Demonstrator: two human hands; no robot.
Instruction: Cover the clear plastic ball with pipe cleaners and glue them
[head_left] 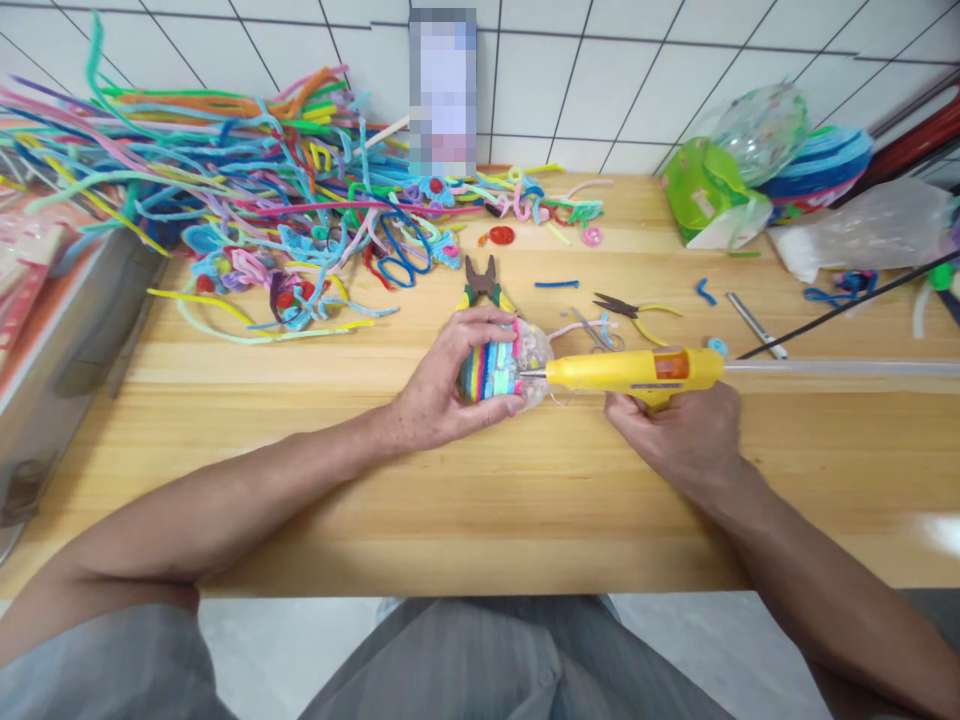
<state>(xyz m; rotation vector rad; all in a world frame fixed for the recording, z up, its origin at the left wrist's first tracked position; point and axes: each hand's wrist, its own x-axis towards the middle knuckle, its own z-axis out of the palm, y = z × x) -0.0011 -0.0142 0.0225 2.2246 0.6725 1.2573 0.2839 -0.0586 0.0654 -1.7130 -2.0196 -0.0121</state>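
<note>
My left hand (450, 385) is closed around a rounded, clear plastic piece (535, 345) partly wrapped in rows of coloured pipe cleaner (491, 372). Its far left side is hidden by my fingers. In my right hand (682, 430) is a yellow hot glue gun (622, 371), my fingers wrapped around its handle. The gun's metal nozzle points left and meets the wrapped piece, at the border between the striped rows and the bare plastic. A clear glue stick (840, 369) extends from the gun's back end.
Pliers with green-yellow handles (482, 280) lie just beyond my left hand. Yellow-handled pliers (637, 308), small scissors (592, 330) and a white-grey pen-like stick (757, 325) lie further right. Pipe cleaners (247, 170) heap at back left. A green packet (709, 195) stands at back right; a black cord (847, 305) crosses there.
</note>
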